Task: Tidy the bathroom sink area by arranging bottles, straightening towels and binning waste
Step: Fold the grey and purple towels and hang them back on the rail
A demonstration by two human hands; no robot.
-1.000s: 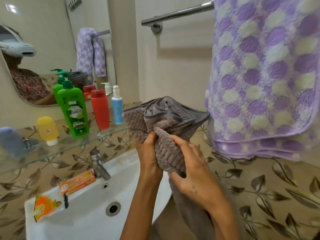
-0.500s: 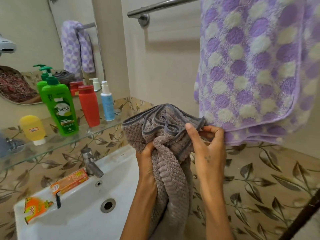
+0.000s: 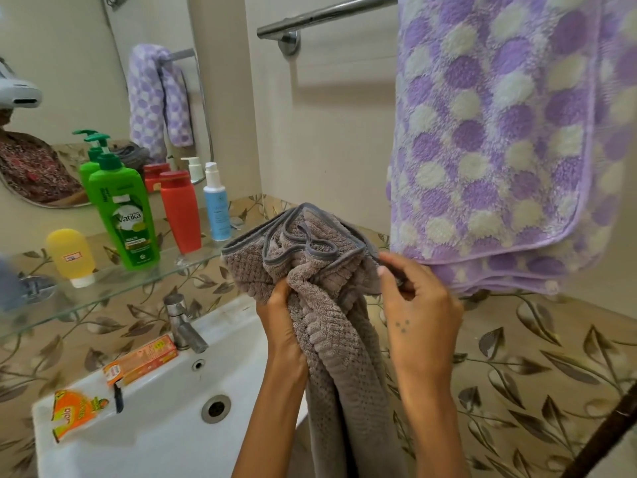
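Observation:
A bunched grey waffle towel [image 3: 320, 270] hangs between my hands in front of the wall, right of the white sink [image 3: 165, 419]. My left hand [image 3: 281, 317] grips the bunched middle of it from below. My right hand [image 3: 418, 305] pinches the towel's dark hemmed edge at its right corner. A purple and white dotted towel [image 3: 496, 132] hangs from the steel rail [image 3: 320, 15] just right of my hands. On the glass shelf [image 3: 103, 288] stand a yellow tube [image 3: 70, 257], a green Vatika pump bottle [image 3: 125, 215], a red bottle [image 3: 181, 210] and a blue and white pump bottle [image 3: 216, 205].
An orange box [image 3: 141, 360] and an orange wrapper [image 3: 77, 414] lie on the sink's rim beside the steel tap [image 3: 182, 326]. A mirror [image 3: 86, 91] hangs above the shelf. A dark stick [image 3: 606, 432] leans at the lower right. Leaf-patterned tiles cover the lower wall.
My right hand moved from the front of the bunched towel up to its right corner and pinched the hem. The view shifted slightly; my left hand kept its grip.

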